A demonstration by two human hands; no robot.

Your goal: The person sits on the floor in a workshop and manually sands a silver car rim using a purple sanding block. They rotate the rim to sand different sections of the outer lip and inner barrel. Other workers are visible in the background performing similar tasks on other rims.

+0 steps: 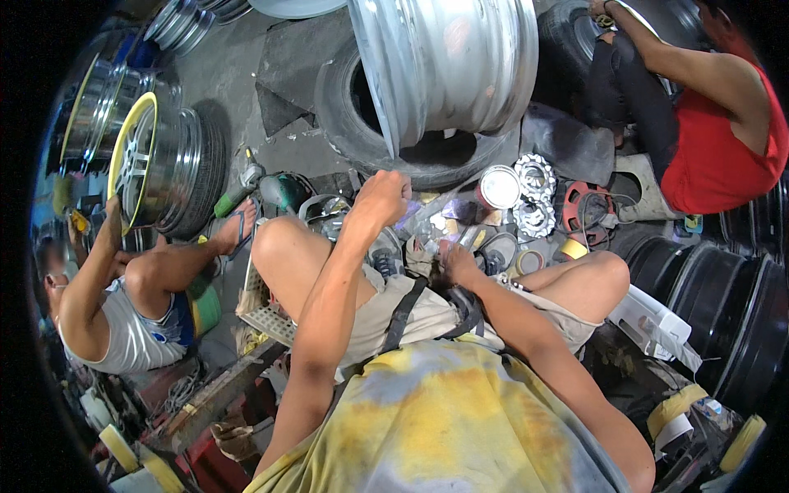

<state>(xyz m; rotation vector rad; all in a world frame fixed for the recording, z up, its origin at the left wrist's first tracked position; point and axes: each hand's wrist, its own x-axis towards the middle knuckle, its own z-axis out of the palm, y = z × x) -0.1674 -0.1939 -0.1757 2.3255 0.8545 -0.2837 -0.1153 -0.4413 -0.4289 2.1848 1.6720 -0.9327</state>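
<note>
My left hand [385,199] is raised over my left knee, its fingers curled closed; whatever may be inside is hidden. Just beyond it a large silver wheel rim [460,70] rests on a black tire [341,103]. Low between my knees, my right hand [457,263] is closed beside a crumpled greyish rag [421,258]; its fingertips are too small to tell what they grip. Around the hands on the floor are an open tin can [499,189], two silver toothed discs [534,218], and a roll of tape [528,262].
At left a person in a white sleeveless top [136,341] holds a yellow-edged wheel [136,160]. A person in a red top [727,148] sits at far right by a tire. Also near are a green grinder [234,195], a red reel [585,212] and stacked black rims [715,304].
</note>
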